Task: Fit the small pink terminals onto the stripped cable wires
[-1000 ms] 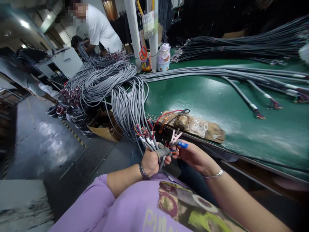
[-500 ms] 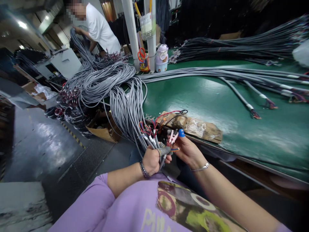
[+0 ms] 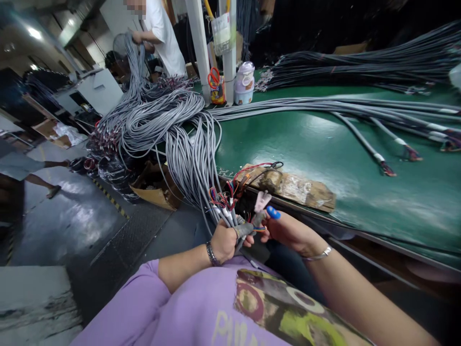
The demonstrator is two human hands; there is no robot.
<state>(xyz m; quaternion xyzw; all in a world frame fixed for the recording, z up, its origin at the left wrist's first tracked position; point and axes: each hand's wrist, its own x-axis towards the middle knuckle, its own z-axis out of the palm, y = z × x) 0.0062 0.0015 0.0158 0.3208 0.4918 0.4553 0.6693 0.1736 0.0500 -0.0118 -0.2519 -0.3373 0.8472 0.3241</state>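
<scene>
My left hand (image 3: 224, 242) is wrapped round several grey cables (image 3: 236, 220), near their stripped ends with white bands and thin coloured wires (image 3: 230, 198). Grey covers are on some fingers of both hands. Beside it, my right hand (image 3: 284, 229) is closed, its thumb in a blue finger cot (image 3: 273, 212). A small pink clip-like tool (image 3: 262, 201) sticks up from the right fingers, blurred. Orange and blue wires (image 3: 259, 229) show between the two hands. Exactly how the right fingertips grip is partly hidden.
A big heap of grey cables (image 3: 162, 115) hangs over the end of the green table (image 3: 288, 139). A taped cardboard piece (image 3: 298, 190) lies along the edge. Scissors (image 3: 213, 77) and a lilac bottle (image 3: 245, 82) stand by the post. A person in white (image 3: 162, 38) handles cables behind.
My right hand has shifted slightly right and its thumb is lower. The pink tool has turned and blurred. My left hand keeps its grip. The person behind has lifted cables; a walker's legs appear at left.
</scene>
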